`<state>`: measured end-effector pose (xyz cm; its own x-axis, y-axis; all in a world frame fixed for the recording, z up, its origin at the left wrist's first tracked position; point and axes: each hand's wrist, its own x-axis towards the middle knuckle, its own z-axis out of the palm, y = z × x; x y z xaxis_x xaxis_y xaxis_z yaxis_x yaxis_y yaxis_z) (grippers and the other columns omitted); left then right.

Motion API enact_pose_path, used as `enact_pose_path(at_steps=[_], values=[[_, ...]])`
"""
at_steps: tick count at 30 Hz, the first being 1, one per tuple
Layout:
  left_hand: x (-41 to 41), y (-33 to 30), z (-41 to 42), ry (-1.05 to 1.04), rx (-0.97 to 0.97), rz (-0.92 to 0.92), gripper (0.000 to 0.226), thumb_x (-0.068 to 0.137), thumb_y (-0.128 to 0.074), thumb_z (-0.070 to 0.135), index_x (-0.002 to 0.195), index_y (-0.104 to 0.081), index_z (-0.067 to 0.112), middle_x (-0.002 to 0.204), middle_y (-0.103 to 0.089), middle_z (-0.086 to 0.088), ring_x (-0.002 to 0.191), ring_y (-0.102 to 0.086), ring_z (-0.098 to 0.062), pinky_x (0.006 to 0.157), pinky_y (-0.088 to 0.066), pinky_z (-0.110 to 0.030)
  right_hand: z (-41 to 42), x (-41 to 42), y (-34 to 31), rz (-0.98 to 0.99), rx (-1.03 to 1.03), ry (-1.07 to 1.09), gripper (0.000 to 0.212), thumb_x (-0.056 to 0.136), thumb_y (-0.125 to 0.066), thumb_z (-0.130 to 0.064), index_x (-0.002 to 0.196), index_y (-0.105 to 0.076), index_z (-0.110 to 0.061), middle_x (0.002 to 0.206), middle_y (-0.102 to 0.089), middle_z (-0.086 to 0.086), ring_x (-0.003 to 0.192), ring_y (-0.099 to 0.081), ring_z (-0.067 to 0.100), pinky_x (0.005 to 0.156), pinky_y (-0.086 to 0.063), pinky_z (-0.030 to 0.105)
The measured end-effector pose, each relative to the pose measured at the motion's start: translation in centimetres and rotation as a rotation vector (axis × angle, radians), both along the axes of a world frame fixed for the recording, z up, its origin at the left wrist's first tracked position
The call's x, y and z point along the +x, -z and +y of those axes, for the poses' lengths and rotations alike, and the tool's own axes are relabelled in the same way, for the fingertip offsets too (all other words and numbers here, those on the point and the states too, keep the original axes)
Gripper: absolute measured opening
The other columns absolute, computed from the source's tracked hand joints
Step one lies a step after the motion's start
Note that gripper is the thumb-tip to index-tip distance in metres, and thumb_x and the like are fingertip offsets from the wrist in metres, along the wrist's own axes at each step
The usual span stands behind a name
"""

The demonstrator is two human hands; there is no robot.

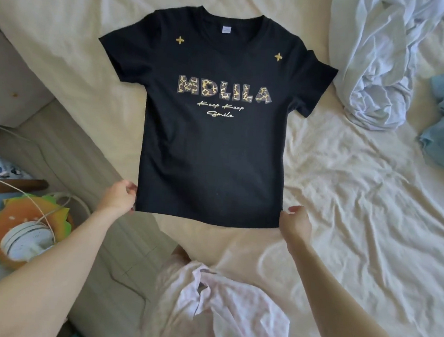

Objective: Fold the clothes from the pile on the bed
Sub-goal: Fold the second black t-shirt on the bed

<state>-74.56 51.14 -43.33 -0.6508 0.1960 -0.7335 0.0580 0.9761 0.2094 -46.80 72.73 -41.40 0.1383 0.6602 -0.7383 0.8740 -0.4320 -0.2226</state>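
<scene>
I see the black T-shirt (pixel 212 146) spread flat, print up, on the bed sheet (pixel 361 194). Left hand (pixel 118 196) pinches its bottom-left hem corner, right hand (pixel 297 223) pinches the bottom-right one. Fingers curled on fabric.

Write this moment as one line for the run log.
black printed T-shirt: flat, print up, on cream bedsheet | left hand: pinches left hem corner | right hand: pinches right hem corner

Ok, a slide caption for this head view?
Both hands, left hand and right hand, pinch the hem corners of a black T-shirt spread on the bed.
</scene>
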Motion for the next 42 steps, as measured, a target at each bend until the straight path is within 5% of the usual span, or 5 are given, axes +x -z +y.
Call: enact_pose_path(at_steps=[11,16,23,32,42], values=[[-15.3,-0.7,8.4,-0.61,0.563,0.064,0.036,0.096,-0.049,0.014,0.131,-0.045,0.008,0.127,-0.054,-0.01,0.076,-0.057,-0.009,0.066,-0.05,-0.021,0.8,-19.4,-0.3,0.228,0.418,-0.889,0.05,0.099,-0.044,-0.027,0.145,-0.034,-0.013,0.154,-0.029,0.006,0.145,-0.018,0.024,0.117,-0.018,0.044],[-21.1,-0.3,13.5,-0.493,0.607,0.137,0.058,0.092,-0.058,0.035,0.14,-0.036,0.011,0.131,-0.048,-0.002,0.112,-0.053,-0.015,0.097,-0.045,-0.028,-0.5,-29.5,1.3,0.368,0.455,-1.166,0.056,0.099,-0.042,-0.029,0.149,-0.025,-0.012,0.157,-0.019,0.007,0.147,-0.009,0.024,0.119,-0.006,0.044],[-25.0,-0.5,16.6,-0.213,0.578,0.278,0.025,0.091,-0.058,0.028,0.102,-0.06,0.006,0.085,-0.056,0.004,0.081,-0.052,-0.011,0.062,-0.04,-0.007,-1.7,-35.6,3.0,0.251,0.374,-1.421,0.058,0.101,-0.032,-0.038,0.151,-0.013,-0.016,0.16,0.002,0.003,0.146,0.011,0.021,0.115,0.011,0.045],[-17.8,-5.6,21.5,0.136,0.798,-0.012,0.007,0.092,-0.057,0.018,0.099,-0.059,0.019,0.078,-0.06,0.005,0.051,-0.058,-0.003,0.049,-0.047,-0.014,4.0,-30.5,-1.0,0.963,-0.331,0.508,0.033,0.099,-0.036,-0.046,0.115,-0.056,-0.025,0.113,-0.067,-0.006,0.105,-0.064,0.01,0.092,-0.049,0.033],[-15.2,0.2,15.7,0.063,0.571,0.171,0.028,0.087,-0.064,0.02,0.112,-0.054,0.011,0.108,-0.054,-0.002,0.092,-0.055,-0.015,0.078,-0.041,-0.018,8.5,-32.7,0.4,0.628,-0.392,0.453,0.04,0.089,-0.063,-0.037,0.119,-0.053,-0.013,0.107,-0.063,0.005,0.092,-0.065,0.018,0.084,-0.053,0.035]])
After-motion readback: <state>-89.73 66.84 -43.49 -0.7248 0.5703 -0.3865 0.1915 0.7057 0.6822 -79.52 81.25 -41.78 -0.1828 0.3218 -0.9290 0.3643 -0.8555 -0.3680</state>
